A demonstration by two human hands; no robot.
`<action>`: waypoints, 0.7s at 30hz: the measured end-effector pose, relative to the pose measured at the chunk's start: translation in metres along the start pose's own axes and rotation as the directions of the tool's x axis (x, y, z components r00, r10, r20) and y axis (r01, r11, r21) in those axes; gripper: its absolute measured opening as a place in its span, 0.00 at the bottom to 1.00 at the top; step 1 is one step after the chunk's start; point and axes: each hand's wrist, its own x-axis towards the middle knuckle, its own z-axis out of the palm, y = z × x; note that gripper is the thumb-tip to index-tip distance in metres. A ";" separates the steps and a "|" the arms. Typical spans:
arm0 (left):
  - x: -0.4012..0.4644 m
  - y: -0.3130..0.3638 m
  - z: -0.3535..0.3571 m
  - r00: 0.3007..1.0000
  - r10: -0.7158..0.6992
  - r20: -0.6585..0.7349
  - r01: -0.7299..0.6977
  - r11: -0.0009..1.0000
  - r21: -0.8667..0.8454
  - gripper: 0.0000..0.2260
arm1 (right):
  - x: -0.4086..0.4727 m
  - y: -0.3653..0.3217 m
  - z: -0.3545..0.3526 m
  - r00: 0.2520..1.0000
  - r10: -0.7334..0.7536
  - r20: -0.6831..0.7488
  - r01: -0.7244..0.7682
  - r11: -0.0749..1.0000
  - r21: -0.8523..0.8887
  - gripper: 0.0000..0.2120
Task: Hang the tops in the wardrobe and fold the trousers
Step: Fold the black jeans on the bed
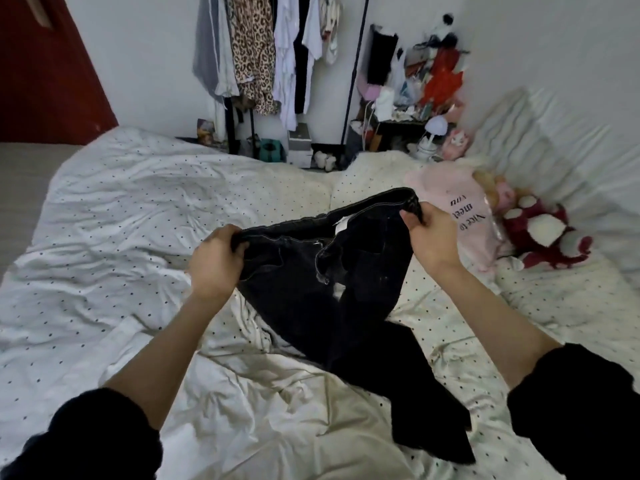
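While the left hand (214, 261) and right hand (431, 237) each pinch the black trousers' (332, 282) waistband at frame centre, pulling it taut should align the legs for folding.

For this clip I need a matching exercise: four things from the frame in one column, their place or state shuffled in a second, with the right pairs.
Things:
1. black trousers
2. leopard-print top
3. pink bag with lettering
4. red and white soft toy

Places or states:
A. hanging on the clothes rail by the wall
B. lying on the bed, far right, beside the bag
C. held by the waistband in the grip of both hands, legs trailing on the bed
D. on the bed, just behind the right hand

Pairs: 1-C, 2-A, 3-D, 4-B. The left hand holds the waistband's other end.
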 end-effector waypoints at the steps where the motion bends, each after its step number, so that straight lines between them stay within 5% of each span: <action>1: 0.005 0.019 -0.009 0.999 0.031 -0.019 -0.032 0.999 -0.018 0.08 | 0.003 -0.005 -0.019 0.999 -0.016 -0.037 0.015 1.000 -0.014 0.12; 5: 0.010 0.090 -0.044 0.982 0.178 -0.070 -0.183 0.980 -0.077 0.10 | 0.005 -0.031 -0.096 0.979 -0.085 -0.183 0.082 0.996 -0.022 0.19; 9: 0.005 0.180 -0.089 0.891 0.419 -0.177 -0.415 0.908 0.059 0.10 | 0.001 -0.048 -0.197 0.948 -0.093 -0.304 0.113 0.993 0.047 0.06; 13: -0.011 0.276 -0.120 0.796 0.555 -0.243 -0.558 0.827 0.060 0.09 | -0.012 -0.052 -0.298 0.888 -0.117 -0.445 0.178 0.979 0.096 0.04; 16: -0.025 0.328 -0.133 0.765 0.580 -0.281 -0.597 0.802 0.030 0.09 | -0.025 -0.051 -0.364 0.905 -0.139 -0.403 0.188 0.978 0.085 0.09; 21: -0.035 0.381 -0.153 0.742 0.573 -0.347 -0.592 0.804 0.063 0.10 | -0.048 -0.057 -0.444 0.988 -0.135 -0.076 0.142 0.985 0.095 0.14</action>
